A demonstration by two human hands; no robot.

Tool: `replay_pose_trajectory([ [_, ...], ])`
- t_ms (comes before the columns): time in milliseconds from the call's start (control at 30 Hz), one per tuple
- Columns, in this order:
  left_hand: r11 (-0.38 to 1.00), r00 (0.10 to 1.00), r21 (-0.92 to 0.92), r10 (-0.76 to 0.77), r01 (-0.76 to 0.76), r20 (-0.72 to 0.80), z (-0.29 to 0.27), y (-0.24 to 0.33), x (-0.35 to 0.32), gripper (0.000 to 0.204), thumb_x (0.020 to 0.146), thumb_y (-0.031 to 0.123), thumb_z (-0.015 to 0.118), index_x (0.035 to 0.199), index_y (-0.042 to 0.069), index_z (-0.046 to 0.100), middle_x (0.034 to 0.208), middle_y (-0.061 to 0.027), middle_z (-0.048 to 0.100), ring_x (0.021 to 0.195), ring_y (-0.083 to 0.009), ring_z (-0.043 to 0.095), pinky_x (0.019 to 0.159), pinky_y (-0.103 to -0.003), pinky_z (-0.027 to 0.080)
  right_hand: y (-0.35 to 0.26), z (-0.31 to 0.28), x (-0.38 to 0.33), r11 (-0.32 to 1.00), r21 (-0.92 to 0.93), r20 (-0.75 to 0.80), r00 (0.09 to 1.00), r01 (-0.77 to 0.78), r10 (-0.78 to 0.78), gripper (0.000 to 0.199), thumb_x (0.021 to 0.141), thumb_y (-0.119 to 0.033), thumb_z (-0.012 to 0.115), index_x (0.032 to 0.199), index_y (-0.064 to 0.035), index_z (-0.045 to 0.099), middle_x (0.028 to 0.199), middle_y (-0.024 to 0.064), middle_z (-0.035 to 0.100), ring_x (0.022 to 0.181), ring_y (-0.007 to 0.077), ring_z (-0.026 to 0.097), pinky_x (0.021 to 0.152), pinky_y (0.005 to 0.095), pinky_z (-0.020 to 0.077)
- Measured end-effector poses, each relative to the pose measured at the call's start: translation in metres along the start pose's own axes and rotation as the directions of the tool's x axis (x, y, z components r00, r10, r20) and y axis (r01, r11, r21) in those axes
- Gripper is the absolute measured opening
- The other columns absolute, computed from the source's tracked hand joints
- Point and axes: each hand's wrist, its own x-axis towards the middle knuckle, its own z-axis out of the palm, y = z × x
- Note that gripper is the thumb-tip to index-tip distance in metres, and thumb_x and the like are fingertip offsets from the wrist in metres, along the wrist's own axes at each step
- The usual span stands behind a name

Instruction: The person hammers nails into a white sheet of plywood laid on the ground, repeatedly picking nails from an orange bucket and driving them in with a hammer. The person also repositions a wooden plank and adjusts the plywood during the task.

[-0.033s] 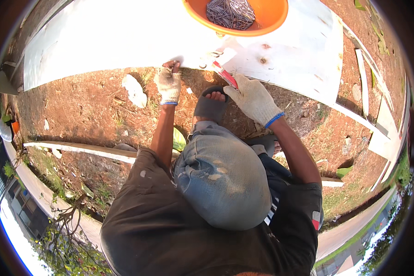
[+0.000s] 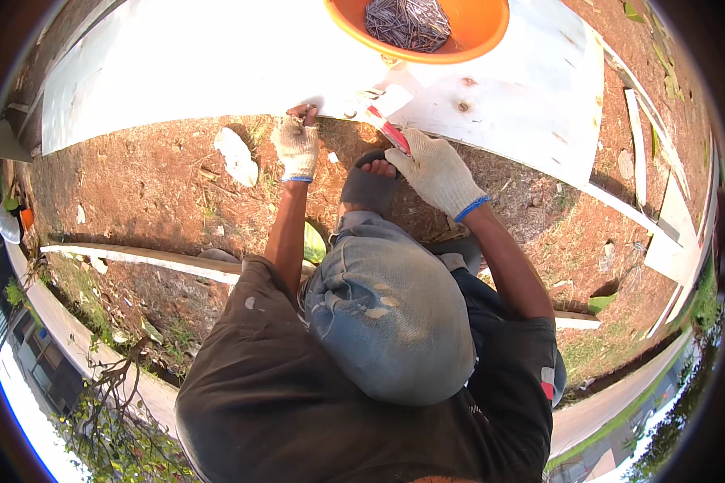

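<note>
My left hand (image 2: 295, 146), in a cream knit glove with bare fingertips, is at the near edge of a white board (image 2: 177, 76). Its fingers are pinched together at that edge; whatever they hold is too small to make out. In my gloved right hand (image 2: 438, 171) is a hammer (image 2: 391, 134) with a red handle. The hammer's head end reaches over the board's near edge, to the right of my left hand, and is partly washed out by glare. An orange bowl (image 2: 491, 34) of nails (image 2: 407, 24) rests on the board beyond my hands.
My sandalled foot (image 2: 370, 183) stands on reddish soil between my hands, just short of the board. A long wooden strip (image 2: 145, 260) lies on the ground at left. More strips (image 2: 635, 145) and a pale board piece (image 2: 670, 233) lie at right.
My right hand and the hammer have shifted slightly to the left. My left hand stays pinched in the same place at the board's edge.
</note>
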Motion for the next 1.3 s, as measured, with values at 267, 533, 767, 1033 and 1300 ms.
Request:
replay_pose_trajectory([
  [267, 0.994, 0.999, 0.104, 0.038, -0.037, -0.007, -0.013, 0.013, 0.006, 0.010, 0.095, 0.007, 0.073, 0.104, 0.006, 0.074, 0.101, -0.0139, 0.076, 0.094, -0.0283, 0.074, 0.083, -0.039, 0.057, -0.055, 0.031, 0.038, 0.993, 0.022, -0.127, 0.985, 0.117, -0.113, 0.043, 0.103, -0.039, 0.058, 0.114, 0.0025, 0.060, 0.084, 0.0267, 0.070, 0.083, 0.0463, 0.069, 0.073, 0.0549, 0.0537],
  [533, 0.993, 0.996, 0.078, 0.085, -0.084, -0.015, -0.012, 0.019, 0.010, 0.008, 0.094, 0.010, 0.074, 0.101, 0.008, 0.076, 0.098, -0.0111, 0.077, 0.092, -0.0282, 0.075, 0.082, -0.039, 0.058, -0.042, 0.051, 0.042, 0.987, -0.079, -0.196, 0.969, 0.137, -0.150, 0.037, 0.104, -0.035, 0.057, 0.115, -0.0006, 0.059, 0.087, 0.0245, 0.070, 0.083, 0.0445, 0.069, 0.073, 0.0532, 0.0552],
  [767, 0.978, 0.990, 0.170, 0.133, -0.121, -0.056, -0.012, 0.029, 0.002, 0.010, 0.094, 0.013, 0.076, 0.102, 0.007, 0.077, 0.100, -0.0131, 0.077, 0.094, -0.0286, 0.074, 0.084, -0.039, 0.057, -0.035, 0.066, 0.048, 0.989, -0.109, -0.184, 0.976, 0.096, -0.115, 0.035, 0.103, -0.034, 0.059, 0.114, -0.0010, 0.060, 0.090, 0.0233, 0.071, 0.085, 0.0429, 0.070, 0.073, 0.0520, 0.0560],
  [1033, 0.997, 0.998, 0.063, 0.041, -0.037, -0.051, -0.012, 0.035, 0.001, 0.012, 0.095, 0.014, 0.076, 0.103, 0.005, 0.077, 0.104, -0.0127, 0.077, 0.096, -0.0244, 0.074, 0.088, -0.037, 0.057, -0.048, 0.071, 0.041, 0.990, 0.003, -0.323, 0.937, 0.138, -0.130, 0.029, 0.101, -0.029, 0.064, 0.111, -0.0020, 0.061, 0.088, 0.0229, 0.071, 0.083, 0.0440, 0.070, 0.070, 0.0520, 0.0557],
  [1300, 0.994, 0.996, 0.091, 0.062, -0.068, 0.059, -0.078, 0.015, -0.062, 0.026, 0.099, 0.007, 0.066, 0.126, 0.006, 0.069, 0.122, -0.0162, 0.072, 0.111, -0.0320, 0.070, 0.094, -0.039, 0.056, -0.067, 0.059, 0.035, 0.980, 0.048, -0.401, 0.902, 0.195, -0.160, 0.030, 0.099, -0.030, 0.067, 0.107, -0.0019, 0.059, 0.080, 0.0227, 0.069, 0.078, 0.0448, 0.069, 0.068, 0.0516, 0.0553],
])
